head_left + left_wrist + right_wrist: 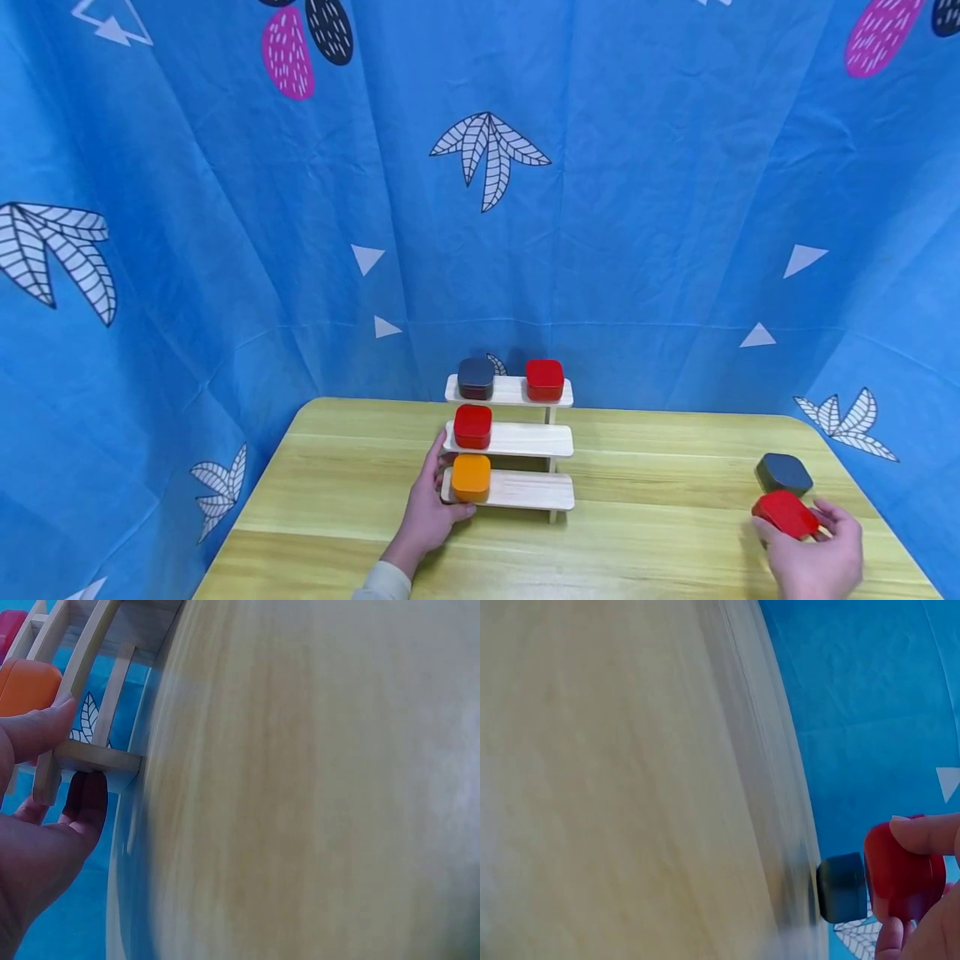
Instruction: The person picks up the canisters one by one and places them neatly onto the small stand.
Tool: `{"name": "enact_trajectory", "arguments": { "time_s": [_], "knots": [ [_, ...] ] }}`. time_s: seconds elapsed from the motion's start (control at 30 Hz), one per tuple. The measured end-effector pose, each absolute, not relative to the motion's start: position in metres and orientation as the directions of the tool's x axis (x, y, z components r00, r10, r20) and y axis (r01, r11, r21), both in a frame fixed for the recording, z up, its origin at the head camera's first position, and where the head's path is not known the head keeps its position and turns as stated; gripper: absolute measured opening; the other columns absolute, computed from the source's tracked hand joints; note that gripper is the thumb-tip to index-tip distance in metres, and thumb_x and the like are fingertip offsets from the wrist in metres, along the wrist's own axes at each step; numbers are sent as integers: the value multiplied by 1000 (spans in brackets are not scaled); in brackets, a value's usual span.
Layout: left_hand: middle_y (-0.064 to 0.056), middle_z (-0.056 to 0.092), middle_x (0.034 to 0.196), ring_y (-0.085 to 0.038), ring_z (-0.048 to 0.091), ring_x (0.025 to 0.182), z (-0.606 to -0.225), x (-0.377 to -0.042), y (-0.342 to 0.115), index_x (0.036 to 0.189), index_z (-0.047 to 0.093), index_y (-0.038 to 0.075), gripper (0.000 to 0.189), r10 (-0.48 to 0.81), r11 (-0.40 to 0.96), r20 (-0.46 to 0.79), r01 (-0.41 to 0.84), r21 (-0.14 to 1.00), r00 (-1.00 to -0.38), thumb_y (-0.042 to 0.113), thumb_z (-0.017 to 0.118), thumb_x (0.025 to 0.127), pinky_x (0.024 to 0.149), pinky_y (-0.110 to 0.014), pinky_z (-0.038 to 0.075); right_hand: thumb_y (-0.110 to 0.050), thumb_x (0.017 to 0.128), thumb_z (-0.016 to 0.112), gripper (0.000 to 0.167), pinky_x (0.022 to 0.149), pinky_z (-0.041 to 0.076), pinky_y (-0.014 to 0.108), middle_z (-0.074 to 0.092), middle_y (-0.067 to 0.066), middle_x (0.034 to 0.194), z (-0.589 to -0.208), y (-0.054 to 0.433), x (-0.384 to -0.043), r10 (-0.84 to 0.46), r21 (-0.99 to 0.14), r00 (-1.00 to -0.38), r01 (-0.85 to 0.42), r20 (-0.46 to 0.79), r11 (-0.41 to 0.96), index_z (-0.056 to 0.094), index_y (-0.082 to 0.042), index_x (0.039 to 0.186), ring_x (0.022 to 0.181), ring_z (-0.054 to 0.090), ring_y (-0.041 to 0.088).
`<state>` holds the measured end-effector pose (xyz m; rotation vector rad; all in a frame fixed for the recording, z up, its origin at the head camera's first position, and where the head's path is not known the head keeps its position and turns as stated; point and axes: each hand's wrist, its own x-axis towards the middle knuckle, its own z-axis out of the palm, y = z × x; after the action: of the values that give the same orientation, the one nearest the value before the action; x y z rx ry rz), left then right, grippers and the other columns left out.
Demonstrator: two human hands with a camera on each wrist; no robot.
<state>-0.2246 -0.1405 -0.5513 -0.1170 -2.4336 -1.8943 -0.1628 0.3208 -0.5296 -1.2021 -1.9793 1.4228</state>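
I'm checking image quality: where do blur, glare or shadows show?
Head view: three-tier pale wooden rack looks fairly crisp, soft fold shadows in the blue printed cloth backdrop; left wrist view: pale wood-grained tabletop soft, whitish glare toward the picture's right edge; right wrist view: tabletop blurry, whitish haze near the bottom, red rounded square box clearer.

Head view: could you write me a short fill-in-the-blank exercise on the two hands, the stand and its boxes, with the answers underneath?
1. The left hand holds the three-tier wooden stand at its end, near a bottom-shelf box colored ____.
2. The right hand holds a rounded box colored ____.
3. On the top shelf, as the head camera sees it, the red box stands to the ____ of the dark box.
4. Altogether, the stand carries ____ boxes.

Missing words: orange; red; right; four.
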Motion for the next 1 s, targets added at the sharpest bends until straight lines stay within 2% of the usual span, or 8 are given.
{"name": "enact_trajectory", "arguments": {
  "time_s": [0.13, 0.27, 0.37, 0.5, 0.57, 0.73, 0.87, 1.0],
  "knots": [
    [-5, 47, 143, -34, 42, 133, -552, -225, -141, 155, 18, 51, 130, 32, 236, 105, 110, 965, -994, -18, 83, 66, 109, -55, 34, -25, 78, 85, 80, 78, 45, 30, 43, 13, 146, -525, 317, -164, 834, -913, -542, 384, -100, 140, 43, -18, 145, 109, 43, 28],
    [-6, 47, 144, -35, 43, 133, -552, -225, -142, 159, 18, 43, 129, 46, 224, 118, 126, 966, -992, -20, 82, 65, 109, -54, 35, -28, 77, 87, 78, 69, 42, 24, 45, 12, 144, -521, 312, -164, 829, -919, -554, 362, -77, 157, 45, -20, 142, 100, 43, 18],
    [-7, 46, 144, -34, 43, 133, -552, -225, -142, 160, 18, 38, 128, 50, 217, 114, 122, 968, -992, -20, 82, 65, 108, -53, 36, -29, 77, 87, 77, 64, 41, 21, 45, 13, 143, -518, 309, -163, 820, -919, -568, 356, -71, 167, 45, -20, 142, 98, 41, 16],
    [-7, 46, 145, -34, 44, 132, -551, -224, -142, 161, 18, 35, 127, 49, 209, 96, 105, 972, -994, -19, 82, 66, 105, -50, 41, -27, 78, 87, 79, 60, 41, 17, 45, 14, 144, -515, 305, -164, 801, -920, -593, 351, -75, 174, 44, -19, 144, 100, 41, 17],
    [-7, 45, 145, -34, 44, 132, -551, -224, -142, 160, 18, 38, 128, 50, 206, 92, 100, 973, -995, -19, 82, 66, 104, -48, 43, -24, 78, 87, 80, 59, 40, 16, 45, 14, 145, -513, 303, -165, 796, -920, -602, 348, -71, 181, 44, -17, 145, 103, 42, 19],
    [-6, 46, 145, -33, 42, 133, -550, -224, -142, 159, 18, 41, 128, 50, 207, 95, 104, 973, -994, -19, 82, 66, 106, -49, 40, -19, 77, 87, 80, 56, 39, 11, 46, 15, 145, -510, 299, -167, 782, -921, -621, 333, -52, 203, 44, -15, 144, 110, 44, 27],
    [-6, 46, 143, -33, 44, 132, -551, -223, -142, 160, 19, 39, 127, 46, 220, 93, 101, 970, -995, -19, 82, 66, 105, -48, 41, -19, 78, 87, 81, 51, 38, 9, 45, 16, 145, -508, 294, -168, 773, -927, -632, 321, -57, 194, 43, -14, 146, 116, 44, 33],
    [-6, 47, 142, -34, 46, 130, -551, -223, -142, 160, 18, 37, 127, 40, 229, 91, 98, 969, -995, -18, 83, 66, 103, -47, 44, -20, 80, 85, 83, 52, 35, 10, 44, 18, 145, -506, 290, -168, 757, -922, -652, 313, -36, 226, 40, -9, 148, 121, 44, 38]
  ]
}}
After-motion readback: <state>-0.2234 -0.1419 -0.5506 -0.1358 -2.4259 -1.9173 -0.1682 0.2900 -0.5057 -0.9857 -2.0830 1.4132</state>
